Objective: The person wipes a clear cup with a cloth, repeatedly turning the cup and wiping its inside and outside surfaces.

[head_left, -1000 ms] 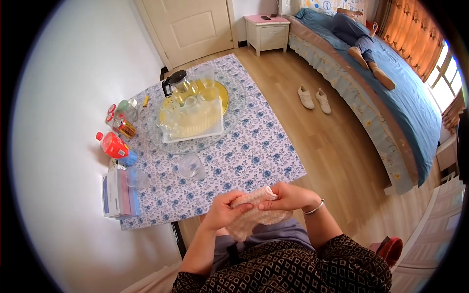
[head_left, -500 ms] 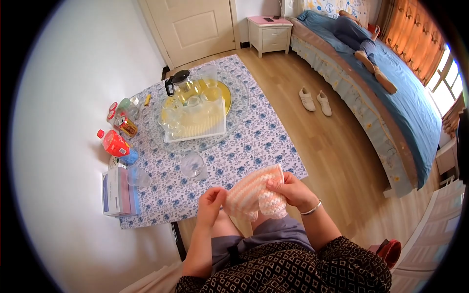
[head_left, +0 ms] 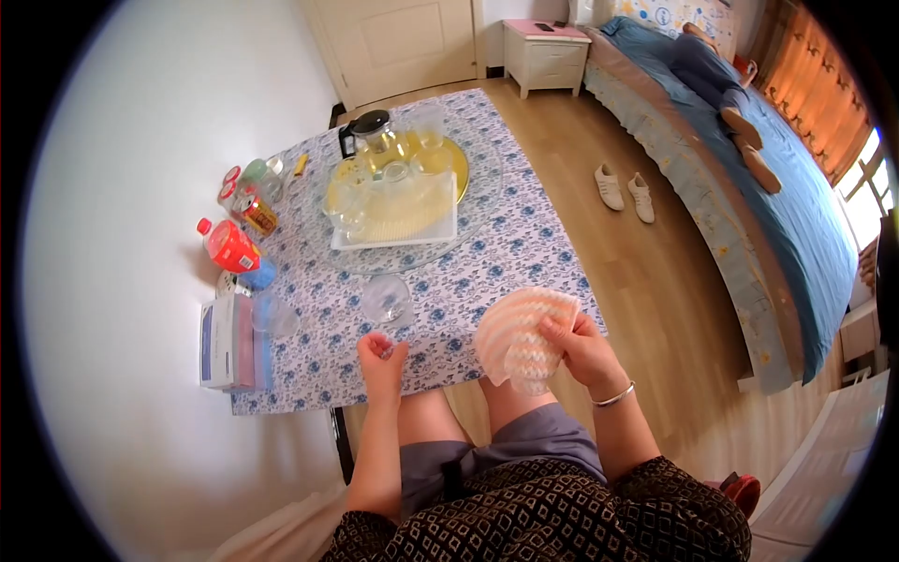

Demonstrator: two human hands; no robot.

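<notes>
A pink and white striped knitted cloth (head_left: 524,332) hangs from my right hand (head_left: 585,351), which pinches it between thumb and fingers near the table's front right edge. My left hand (head_left: 382,363) is apart from the cloth, over the front edge of the table, its fingers curled with a gap between them and the thumb and nothing visible in them. Just beyond my left hand a clear glass bowl (head_left: 386,300) stands on the blue-flowered tablecloth (head_left: 440,342).
A white tray (head_left: 398,245), glasses and a black-lidded jug (head_left: 379,140) stand mid-table. Along the left are a red bottle (head_left: 229,245), a can (head_left: 257,214), jars and a box (head_left: 223,342). A person (head_left: 716,80) lies on the bed (head_left: 777,215). White shoes (head_left: 609,187) are on the floor.
My left hand has let go of the cloth and moved left, away from it. My right hand has lifted the cloth forward over the table's edge. The view has shifted slightly.
</notes>
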